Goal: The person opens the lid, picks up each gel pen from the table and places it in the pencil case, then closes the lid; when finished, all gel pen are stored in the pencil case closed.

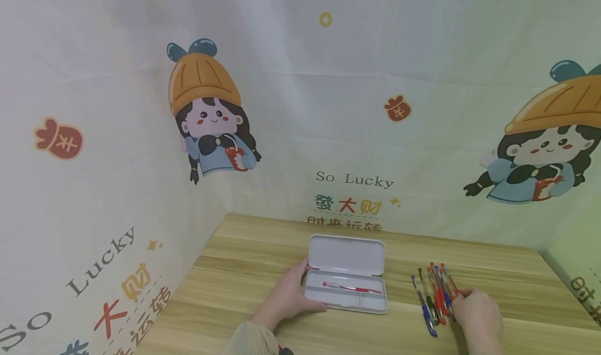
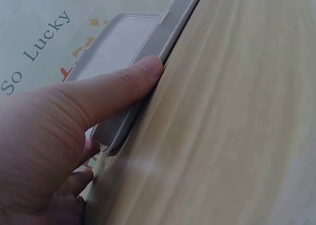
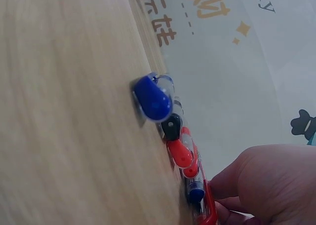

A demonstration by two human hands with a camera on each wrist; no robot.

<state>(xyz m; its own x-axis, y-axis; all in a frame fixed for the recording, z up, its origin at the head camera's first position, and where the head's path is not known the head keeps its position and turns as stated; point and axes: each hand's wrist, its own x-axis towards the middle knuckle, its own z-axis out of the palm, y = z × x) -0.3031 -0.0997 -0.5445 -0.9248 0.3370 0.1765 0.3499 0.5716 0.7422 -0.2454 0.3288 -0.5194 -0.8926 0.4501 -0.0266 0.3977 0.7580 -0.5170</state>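
On wood (image 1: 249, 264), left grip (image 1: 286, 300) holds a pale case (image 1: 346, 255), right grip (image 1: 479, 313) a red pen (image 3: 211, 205).

Right grip (image 3: 269, 183) on red pen (image 3: 211, 212); blue pen (image 3: 154, 100), black pen (image 3: 171, 127) near, on wooden table (image 3: 74, 111).

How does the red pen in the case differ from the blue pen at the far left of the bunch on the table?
Place: the red pen lies inside the open case; the blue pen lies on the tabletop.
Direction: the red pen lies crosswise, while the blue pen points roughly away from the person.
Both are slim pens.
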